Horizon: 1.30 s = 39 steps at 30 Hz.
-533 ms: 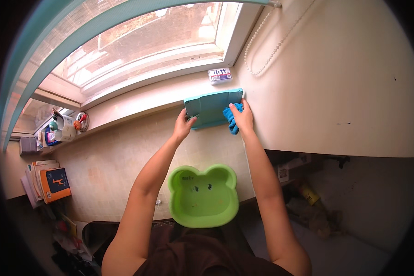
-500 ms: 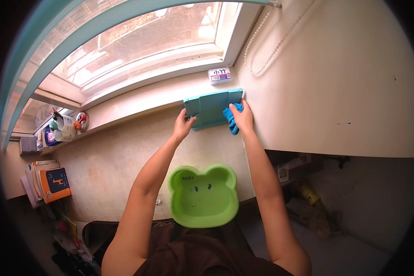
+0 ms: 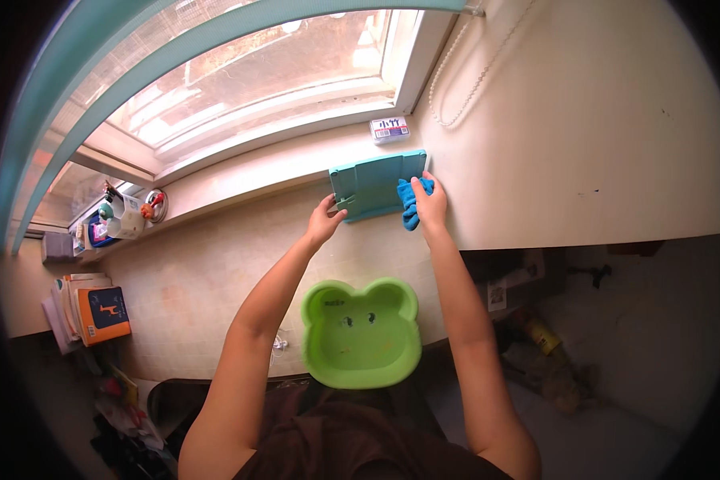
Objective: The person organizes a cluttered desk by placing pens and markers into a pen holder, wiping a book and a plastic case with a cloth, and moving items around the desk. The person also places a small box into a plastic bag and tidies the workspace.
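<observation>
A flat turquoise plastic panel [image 3: 374,186], perhaps a book stand, is tilted up at the back of the table, against the sill. My left hand [image 3: 325,220] grips its left edge, thumb on the face and fingers around the side. A crumpled blue cloth [image 3: 410,218] is bunched in my right hand [image 3: 430,204], which is closed at the panel's right edge with the thumb on top. The fingers behind the panel are hidden. Nearer to me, between my forearms, stands a green basin [image 3: 362,352] with a bear-shaped rim and two eyes printed inside.
A small white box [image 3: 390,130] rests on the window sill [image 3: 256,170]. Farther left stand a white pen holder [image 3: 125,218] and several books [image 3: 102,314]. A cream wall panel [image 3: 584,144] borders the right side, a beaded cord [image 3: 478,84] hanging before it. A white cable [image 3: 280,344] lies left of the basin.
The whole view has shifted slightly. My hands keep their hold on the panel and the cloth, and the cloth's folds have changed a little. The basin has not visibly moved on the table.
</observation>
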{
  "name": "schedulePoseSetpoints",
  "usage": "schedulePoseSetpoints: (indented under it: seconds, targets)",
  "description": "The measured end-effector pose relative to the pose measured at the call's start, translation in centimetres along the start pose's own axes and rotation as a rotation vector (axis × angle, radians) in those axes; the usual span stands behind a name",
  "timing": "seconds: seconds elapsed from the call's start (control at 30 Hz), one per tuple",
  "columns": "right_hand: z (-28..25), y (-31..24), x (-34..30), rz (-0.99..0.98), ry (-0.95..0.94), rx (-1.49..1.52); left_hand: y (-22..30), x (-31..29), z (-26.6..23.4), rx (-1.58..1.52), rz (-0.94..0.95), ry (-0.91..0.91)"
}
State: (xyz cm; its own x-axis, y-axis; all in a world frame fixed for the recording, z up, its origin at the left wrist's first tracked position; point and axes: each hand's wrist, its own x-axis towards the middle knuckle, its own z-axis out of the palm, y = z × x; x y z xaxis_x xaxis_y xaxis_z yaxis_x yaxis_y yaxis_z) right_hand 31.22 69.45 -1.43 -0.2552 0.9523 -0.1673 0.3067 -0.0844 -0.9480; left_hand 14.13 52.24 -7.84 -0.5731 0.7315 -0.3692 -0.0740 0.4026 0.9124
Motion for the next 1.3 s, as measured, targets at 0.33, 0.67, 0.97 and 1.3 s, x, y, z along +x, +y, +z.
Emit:
schedulePoseSetpoints:
  seconds: [0.33, 0.67, 0.97, 1.3]
  targets:
    - [-3.2, -2.3, -7.7, 0.155, -0.043, 0.391, 10.3, -7.6, -7.3, -0.277, 0.523, 0.191]
    - [-7.1, -1.3, -23.8, 0.198, 0.211, 0.421, 33.8, -33.0, -25.2, 0.223, 1.817, -0.353]
    - [-5.4, 2.6, -34.5, 0.302, 0.326, 0.42, 32.2, -40.0, -32.1, 0.411, 1.901, -0.508]
    - [-3.7, 0.1, -41.1, 0.232, 0.402, 0.461, 29.5, -43.4, -37.6, 0.297, 1.906, -0.397]
